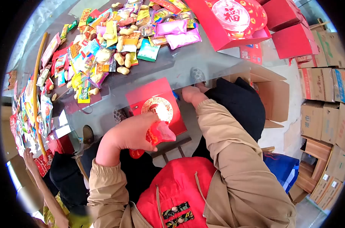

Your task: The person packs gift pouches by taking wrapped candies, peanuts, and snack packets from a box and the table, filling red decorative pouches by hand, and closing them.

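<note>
Glossy red, probably light, soft and slippery: see the pouch (164,133) pinched thumb-to-finger in the left hand (133,130), over the near end of the patterned box (161,103); best held by its flat edge. Cannot tell the grip of the right hand (193,95), right of the box. Beyond the box, note sweets (111,33) and peanuts (123,70) heaped on the bench (147,73). Also note left hand blocking part of the box.

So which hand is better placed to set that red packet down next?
Probably the left hand: it holds the red packet. The right hand is farther off, not touching the packet, and I can't see whether it holds anything.
</note>
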Available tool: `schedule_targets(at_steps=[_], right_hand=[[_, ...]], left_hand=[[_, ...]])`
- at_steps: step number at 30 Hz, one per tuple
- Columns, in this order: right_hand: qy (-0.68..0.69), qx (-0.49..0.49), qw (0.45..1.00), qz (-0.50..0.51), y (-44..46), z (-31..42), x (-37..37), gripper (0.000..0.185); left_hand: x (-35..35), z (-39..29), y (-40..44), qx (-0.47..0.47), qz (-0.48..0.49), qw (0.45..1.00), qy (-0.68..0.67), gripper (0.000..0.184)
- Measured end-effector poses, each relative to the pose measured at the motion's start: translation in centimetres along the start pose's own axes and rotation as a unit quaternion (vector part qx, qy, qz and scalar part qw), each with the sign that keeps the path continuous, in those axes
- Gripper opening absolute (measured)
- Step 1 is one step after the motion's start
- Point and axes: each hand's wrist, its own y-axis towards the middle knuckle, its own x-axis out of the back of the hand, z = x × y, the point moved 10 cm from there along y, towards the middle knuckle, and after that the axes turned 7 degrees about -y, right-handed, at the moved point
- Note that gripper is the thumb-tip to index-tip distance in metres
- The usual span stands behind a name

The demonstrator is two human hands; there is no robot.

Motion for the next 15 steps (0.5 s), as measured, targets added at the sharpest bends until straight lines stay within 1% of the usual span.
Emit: schedule_targets(at_steps=[1, 2, 5, 6, 9, 10, 13, 15], right_hand=[[0.043, -0.024, 0.999, -0.007, 1.5, -0.9, -2.0, 0.03], [0.054, -0.041, 0.998, -0.018, 2.5, -1.6, -3.4, 0.03], [0.113, 0.013, 0.979, -0.169, 4.5, -1.9, -4.0, 0.041], [0.129, 0.008, 0.974, -0.185, 5.2, -2.1, -4.4, 0.04], [0.18, -0.034, 0.962, -0.203, 6.6, -2.9, -4.4, 0.038], [0.196, -0.052, 0.958, -0.204, 7.1, -3.1, -4.3, 0.038], [0.24, -0.108, 0.943, -0.203, 8.9, -3.9, -3.8, 0.036], [0.269, -0.139, 0.931, -0.202, 9.9, -4.1, -3.3, 0.035]], left_hand=[[0.2, 0.0, 0.1, -0.013, -0.009, 1.0, -0.001, 0.064], [0.0, 0.3, 0.3, -0.012, 0.006, 0.999, -0.038, 0.061], [0.6, -0.3, 0.6, 0.009, 0.002, 0.999, -0.036, 0.057], [1.1, -1.0, 0.6, -0.013, -0.018, 0.999, -0.038, 0.053], [1.0, -0.8, 0.9, 0.017, -0.022, 0.999, -0.017, 0.061], [1.0, -1.0, 1.2, 0.036, 0.0, 0.999, 0.002, 0.063], [1.0, -0.6, 0.9, 0.015, -0.029, 0.998, 0.044, 0.065], [1.1, -0.2, 0.9, 0.028, -0.029, 0.998, 0.051, 0.065]])
